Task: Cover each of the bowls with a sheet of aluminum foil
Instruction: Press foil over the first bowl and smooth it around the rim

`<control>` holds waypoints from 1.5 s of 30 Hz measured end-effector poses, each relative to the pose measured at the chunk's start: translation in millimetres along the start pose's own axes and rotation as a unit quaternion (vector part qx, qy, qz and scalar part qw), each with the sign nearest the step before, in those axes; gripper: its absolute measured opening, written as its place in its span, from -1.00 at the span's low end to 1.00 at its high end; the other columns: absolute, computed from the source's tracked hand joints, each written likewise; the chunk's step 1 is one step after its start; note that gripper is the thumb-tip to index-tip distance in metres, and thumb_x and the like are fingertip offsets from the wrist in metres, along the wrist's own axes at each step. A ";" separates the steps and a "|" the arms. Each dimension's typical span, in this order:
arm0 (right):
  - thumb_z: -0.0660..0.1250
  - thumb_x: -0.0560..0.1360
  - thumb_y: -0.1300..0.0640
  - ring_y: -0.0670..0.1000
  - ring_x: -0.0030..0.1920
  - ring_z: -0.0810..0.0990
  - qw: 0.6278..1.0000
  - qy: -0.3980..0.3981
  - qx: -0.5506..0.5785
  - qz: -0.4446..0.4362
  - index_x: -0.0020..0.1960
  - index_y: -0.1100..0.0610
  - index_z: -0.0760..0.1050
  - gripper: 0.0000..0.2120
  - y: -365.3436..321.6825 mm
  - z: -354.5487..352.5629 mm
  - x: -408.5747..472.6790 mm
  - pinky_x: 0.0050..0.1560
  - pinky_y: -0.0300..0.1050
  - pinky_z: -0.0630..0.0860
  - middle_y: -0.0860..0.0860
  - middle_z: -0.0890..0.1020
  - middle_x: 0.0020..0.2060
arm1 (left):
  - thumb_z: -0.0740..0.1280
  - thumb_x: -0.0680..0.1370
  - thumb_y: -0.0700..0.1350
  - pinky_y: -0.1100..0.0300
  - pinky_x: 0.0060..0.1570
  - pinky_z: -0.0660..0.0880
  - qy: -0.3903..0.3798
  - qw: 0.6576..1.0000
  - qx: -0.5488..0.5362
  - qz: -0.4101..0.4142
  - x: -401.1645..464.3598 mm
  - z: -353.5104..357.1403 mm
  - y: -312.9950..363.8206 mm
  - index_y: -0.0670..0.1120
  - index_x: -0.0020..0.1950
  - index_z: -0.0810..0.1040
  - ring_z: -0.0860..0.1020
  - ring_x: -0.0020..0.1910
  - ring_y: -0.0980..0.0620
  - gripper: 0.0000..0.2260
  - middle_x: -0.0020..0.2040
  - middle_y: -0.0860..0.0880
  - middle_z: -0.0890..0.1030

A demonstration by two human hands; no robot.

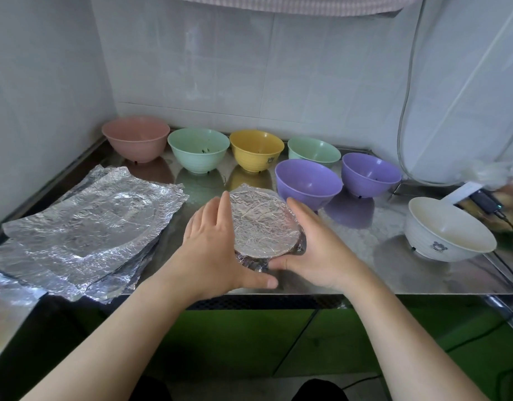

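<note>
We cupped our left hand (211, 241) and right hand (316, 250) against opposite sides of the foil-covered bowl (262, 224) near the counter's (365, 273) front edge.

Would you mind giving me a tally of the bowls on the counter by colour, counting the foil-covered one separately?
Pink bowl: 1
Green bowls: 2
Yellow bowl: 1
Purple bowls: 2
White bowl: 1
Foil-covered bowl, colour hidden: 1
Total: 8

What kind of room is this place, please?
Probably a home kitchen: white tiled walls meet a steel counter, which carries plastic bowls such as the yellow bowl and a stack of foil sheets.
</note>
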State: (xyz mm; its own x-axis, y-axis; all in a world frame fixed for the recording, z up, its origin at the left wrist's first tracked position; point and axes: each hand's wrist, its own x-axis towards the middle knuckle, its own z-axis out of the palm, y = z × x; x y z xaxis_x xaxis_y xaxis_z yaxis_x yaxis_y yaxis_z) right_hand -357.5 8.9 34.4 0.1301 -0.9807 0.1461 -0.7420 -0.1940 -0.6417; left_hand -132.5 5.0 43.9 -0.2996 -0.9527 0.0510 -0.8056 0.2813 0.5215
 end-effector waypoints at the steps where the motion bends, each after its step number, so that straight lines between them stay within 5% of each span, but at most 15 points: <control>1: 0.73 0.29 -0.01 -0.59 0.39 0.19 1.000 0.007 0.010 -0.007 0.60 -0.17 0.19 0.05 -0.5 4.5 -0.2 0.36 -0.55 0.19 -0.66 0.23 0.31 | 0.45 0.11 0.62 -0.03 0.65 -0.16 0.005 1.000 0.000 -0.007 0.7 0.6 4.7 -0.04 0.68 -0.37 -0.21 0.68 -0.04 0.50 0.71 -0.03 -0.20; 4: 0.66 0.25 -0.24 -0.25 0.63 0.13 1.000 -0.001 0.006 0.006 0.72 -0.09 -0.01 0.26 -0.9 13.6 -4.0 0.61 -0.03 0.28 -0.30 0.15 0.64 | 0.31 0.16 0.67 -0.05 0.65 -0.19 0.031 0.999 -0.018 -0.035 5.5 3.0 13.7 -0.08 0.69 -0.30 -0.20 0.69 -0.05 0.43 0.72 -0.09 -0.17; 6: 0.68 0.28 -0.21 -0.27 0.66 0.01 0.999 -0.039 -0.015 0.010 0.74 -0.07 -0.17 0.34 -2.3 9.2 -9.7 0.66 -0.05 0.16 -0.29 -0.05 0.68 | 0.31 0.19 0.67 -0.06 0.66 -0.14 0.039 0.998 -0.023 -0.044 8.7 5.3 13.9 -0.09 0.70 -0.27 -0.16 0.69 -0.07 0.40 0.72 -0.10 -0.14; 9: 0.61 0.46 -0.03 -0.46 0.56 0.03 0.995 -0.096 0.010 0.009 0.74 -0.05 -0.05 0.10 0.8 -12.9 -11.3 0.57 -0.36 0.06 -0.31 0.01 0.66 | 0.33 0.19 0.67 -0.04 0.64 -0.07 0.038 0.998 -0.013 -0.039 10.8 5.0 9.9 -0.10 0.70 -0.23 -0.08 0.69 -0.09 0.40 0.71 -0.10 -0.08; 13: 0.40 0.61 -0.06 -0.39 0.50 0.19 0.995 -0.011 0.092 0.045 0.68 -0.12 0.24 -0.32 -6.9 -28.0 13.4 0.64 -0.10 0.11 -0.34 0.25 0.57 | 0.39 0.19 0.63 -0.02 0.62 0.03 0.014 1.000 -0.010 -0.019 13.8 -2.0 6.0 -0.09 0.71 -0.21 -0.02 0.68 -0.07 0.40 0.71 -0.05 -0.02; 15: 0.34 0.69 -0.07 -0.49 0.48 0.16 0.997 -0.027 0.069 0.020 0.68 -0.15 0.24 -0.40 -14.2 -22.2 25.4 0.63 -0.17 0.09 -0.36 0.21 0.59 | 0.42 0.19 0.61 -0.03 0.62 0.02 -0.004 1.000 -0.016 -0.006 17.9 -4.6 2.4 -0.06 0.71 -0.22 -0.04 0.69 -0.06 0.40 0.72 -0.03 -0.03; 19: 0.45 0.60 -0.13 -0.45 0.54 0.03 0.991 -0.133 0.013 0.010 0.73 -0.12 0.05 -0.15 -15.4 -13.2 31.8 0.55 -0.31 0.03 -0.38 -0.01 0.66 | 0.37 0.14 0.63 0.00 0.65 -0.10 -0.030 0.999 -0.011 0.025 22.7 -11.5 -7.5 -0.02 0.72 -0.24 -0.14 0.68 0.04 0.41 0.73 0.04 -0.11; 24: 0.52 0.40 -0.29 -0.42 0.57 -0.09 0.993 -0.120 -0.013 0.003 0.74 -0.07 -0.04 0.12 -0.5 -12.2 22.5 0.50 -0.39 -0.04 -0.35 -0.14 0.65 | 0.46 0.31 0.50 0.05 0.65 -0.07 -0.003 0.999 -0.013 0.045 16.8 -10.1 -8.3 -0.05 0.71 -0.24 -0.17 0.68 0.06 0.30 0.72 0.05 -0.15; 29: 0.54 0.24 -0.37 -0.30 0.63 0.00 0.995 -0.092 0.015 0.024 0.74 -0.02 -0.01 0.26 -0.1 -10.6 15.0 0.67 -0.17 0.02 -0.25 0.04 0.68 | 0.42 0.16 0.57 0.14 0.59 -0.03 0.024 0.997 -0.056 0.051 18.8 2.4 -8.5 -0.08 0.70 -0.19 -0.12 0.67 0.07 0.39 0.71 0.00 -0.07; 31: 0.66 0.26 -0.28 -0.47 0.52 0.15 0.997 -0.076 0.028 0.017 0.71 -0.02 0.10 0.21 3.3 -8.7 13.8 0.56 -0.37 0.13 -0.43 0.25 0.55 | 0.40 0.11 0.59 0.12 0.58 0.03 0.041 0.996 -0.059 0.055 20.0 4.8 -11.3 -0.09 0.71 -0.14 -0.04 0.66 0.03 0.41 0.71 -0.04 0.01; 33: 0.71 0.28 -0.15 -0.66 0.32 0.19 0.997 -0.061 0.032 0.021 0.65 -0.14 0.17 0.10 4.4 -6.9 11.9 0.35 -0.60 0.15 -0.71 0.25 0.29 | 0.41 0.09 0.59 0.12 0.57 0.11 0.066 0.994 -0.060 0.058 20.0 6.7 -14.2 -0.12 0.71 -0.08 0.07 0.65 -0.02 0.42 0.69 -0.06 0.10; 37: 0.67 0.14 -0.39 -0.39 0.53 0.16 0.999 -0.033 0.014 0.031 0.72 -0.12 0.05 0.34 2.0 -4.1 10.4 0.55 -0.25 0.18 -0.50 0.19 0.51 | 0.45 0.10 0.59 0.14 0.54 0.17 0.083 0.992 -0.060 0.069 21.6 8.4 -20.5 -0.14 0.72 -0.06 0.16 0.63 -0.01 0.43 0.66 -0.06 0.16; 40: 0.52 0.14 -0.50 -0.41 0.49 0.05 0.998 -0.060 -0.023 0.010 0.73 -0.08 -0.05 0.36 -4.0 -9.4 7.9 0.50 -0.30 0.08 -0.47 0.12 0.46 | 0.48 0.11 0.57 0.12 0.58 0.12 0.057 0.994 -0.065 0.072 24.6 6.0 -26.7 -0.11 0.72 -0.13 0.08 0.66 0.00 0.45 0.68 -0.03 0.07; 42: 0.43 0.27 -0.55 -0.37 0.56 -0.03 0.997 -0.070 -0.017 0.018 0.74 -0.08 -0.10 0.27 -4.6 -15.1 11.4 0.55 -0.23 0.02 -0.36 0.06 0.58 | 0.47 0.10 0.60 0.05 0.63 0.09 0.035 0.995 -0.059 0.070 23.7 3.4 -26.1 -0.05 0.72 -0.21 -0.02 0.68 0.00 0.47 0.69 0.03 -0.05; 45: 0.19 0.63 -0.38 -0.38 0.59 -0.07 0.998 -0.056 -0.012 0.024 0.74 -0.10 -0.01 -0.19 -9.5 -16.2 26.8 0.66 -0.11 -0.02 -0.36 0.00 0.65 | 0.32 0.10 0.70 -0.03 0.65 0.04 0.032 0.996 -0.043 0.075 21.0 3.7 -15.0 0.00 0.71 -0.22 -0.11 0.68 0.03 0.44 0.70 0.09 -0.13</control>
State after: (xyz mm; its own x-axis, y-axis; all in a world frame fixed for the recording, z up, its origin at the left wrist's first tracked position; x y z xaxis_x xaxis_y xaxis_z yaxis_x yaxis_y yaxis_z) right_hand -357.5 -15.2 56.6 0.1654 -0.9858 0.0294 -0.7648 -0.1470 -0.6272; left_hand -128.6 -18.8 34.0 -0.3783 -0.9068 0.1860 -0.7072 0.4128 0.5741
